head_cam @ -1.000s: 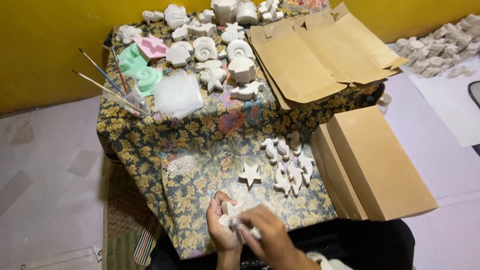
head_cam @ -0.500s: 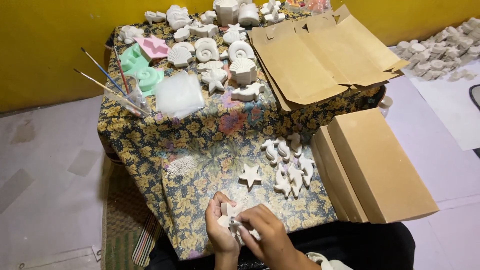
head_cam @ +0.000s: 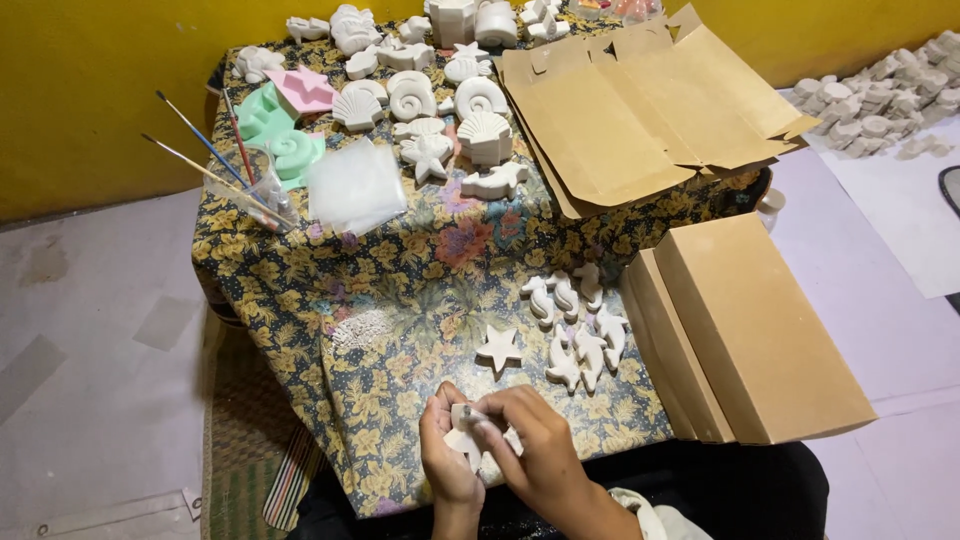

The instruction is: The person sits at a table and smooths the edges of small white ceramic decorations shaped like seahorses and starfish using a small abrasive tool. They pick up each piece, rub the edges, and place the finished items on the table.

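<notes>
Both hands have barely shifted: left hand (head_cam: 447,462) cups a white plaster figure (head_cam: 462,438) at the desk's (head_cam: 400,300) near edge, right hand (head_cam: 530,450) pinching it, largely hiding its shape.

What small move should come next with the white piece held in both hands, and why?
Probably a slight turn of the white plaster piece in the left hand, so the right hand meets a fresh edge. The right fingertips are pressed on its top end, seemingly rubbing it. Only that end is worked; the rest sits covered in the left palm. Finished-looking shapes lie apart on the cloth.
</notes>
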